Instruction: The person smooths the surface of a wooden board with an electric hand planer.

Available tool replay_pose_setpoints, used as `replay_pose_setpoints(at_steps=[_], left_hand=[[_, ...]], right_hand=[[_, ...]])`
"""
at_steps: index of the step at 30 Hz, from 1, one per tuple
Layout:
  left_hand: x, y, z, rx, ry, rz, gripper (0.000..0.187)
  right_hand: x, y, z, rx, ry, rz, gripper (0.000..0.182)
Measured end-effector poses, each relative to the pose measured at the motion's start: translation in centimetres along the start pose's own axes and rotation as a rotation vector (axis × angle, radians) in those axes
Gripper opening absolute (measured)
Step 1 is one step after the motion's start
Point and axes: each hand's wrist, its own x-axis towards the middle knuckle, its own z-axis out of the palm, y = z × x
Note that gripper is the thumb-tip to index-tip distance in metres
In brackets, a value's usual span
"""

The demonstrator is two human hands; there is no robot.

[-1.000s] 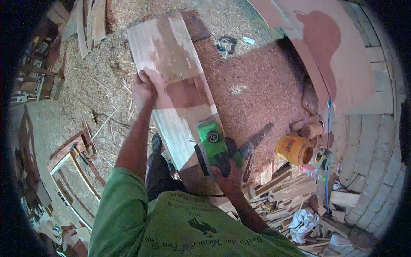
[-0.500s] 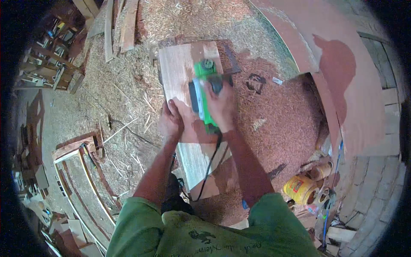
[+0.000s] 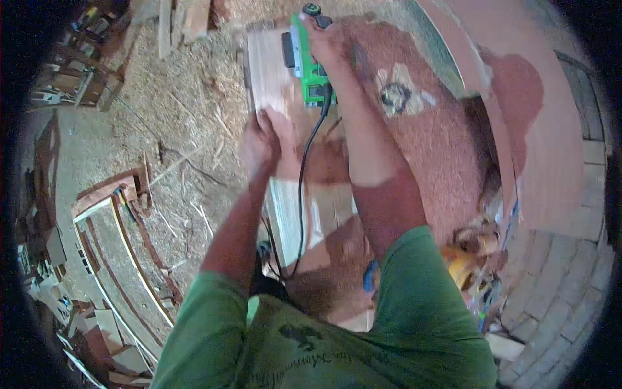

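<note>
My right hand is closed round the handle of a green electric hand planer, which rests on the far part of a pale wooden board. A black cord runs from the planer's near end back toward my body. My left hand grips the board's left edge, its thumb on top and the other fingers mostly hidden. Below the hands lies another pale wooden surface, partly in shadow.
Wood shavings cover the floor. A wooden frame lies at the left. Large reddish sheets stand at the right. A blurred yellow container sits by my right sleeve, and long boards lie at the far left.
My right hand has pushed the planer forward, away from my body, along the board. My left hand still holds the board's left edge. The whole view has shifted slightly.
</note>
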Motion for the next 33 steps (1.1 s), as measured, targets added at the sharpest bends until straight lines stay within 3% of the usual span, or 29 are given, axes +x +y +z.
replay_pose_setpoints(at_steps=[3, 4, 5, 7, 9, 11, 12, 14, 18, 20, 24, 26, 29, 30, 33], left_hand=[[-0.3, -0.5, -0.1, -0.165, 0.009, 0.07, 0.064], [0.0, -1.3, 0.4, -0.222, 0.009, 0.088, 0.065], [0.4, -2.3, 1.1, -0.28, 0.011, 0.108, 0.065], [0.5, -3.0, 1.3, -0.352, 0.003, 0.119, 0.066], [0.4, -2.7, 1.0, -0.379, -0.017, 0.097, 0.067], [1.3, -4.4, 2.6, -0.5, -0.027, 0.072, 0.071], [2.7, -6.8, 4.7, -0.547, -0.018, 0.07, 0.071], [1.3, -4.7, 2.7, -0.488, -0.013, 0.063, 0.075], [1.0, -3.7, 1.9, -0.515, -0.044, 0.037, 0.076], [1.5, -5.2, 2.8, -0.434, -0.017, 0.057, 0.074], [1.2, -4.5, 1.9, -0.505, -0.096, -0.076, 0.067], [1.2, -4.4, 2.2, -0.676, -0.08, -0.067, 0.065], [0.9, -4.3, 2.4, -0.574, 0.046, 0.131, 0.064], [1.2, -4.0, 1.6, -0.602, -0.103, -0.063, 0.065], [2.6, -7.8, 5.1, -0.473, 0.065, 0.039, 0.066]], right_hand=[[-14.0, -2.2, -7.1, -0.194, 0.007, 0.094, 0.065], [-19.4, -4.6, -11.6, -0.118, -0.098, 0.146, 0.061], [-24.8, -2.5, -12.5, -0.057, -0.067, 0.087, 0.053], [-34.8, -6.1, -18.9, -0.029, -0.238, 0.409, 0.048], [-45.9, -5.4, -21.5, -0.188, -0.179, 0.462, 0.055], [-54.7, -5.2, -25.1, -0.09, -0.278, 0.61, 0.062], [-56.5, -5.0, -25.6, -0.103, -0.276, 0.611, 0.064], [-58.1, -6.4, -26.5, -0.115, -0.263, 0.606, 0.065], [-56.0, -6.1, -24.2, -0.094, -0.204, 0.697, 0.067], [-49.9, -9.1, -23.1, -0.112, -0.23, 0.716, 0.067], [-42.1, -8.5, -19.8, -0.066, -0.259, 0.685, 0.068], [-38.7, -8.3, -17.5, -0.125, -0.167, 0.609, 0.067], [-32.2, -8.2, -14.7, -0.134, -0.12, 0.468, 0.062], [-30.0, -8.0, -13.6, -0.105, -0.104, 0.409, 0.06], [-23.4, -7.5, -10.1, 0.018, -0.031, 0.213, 0.055]])
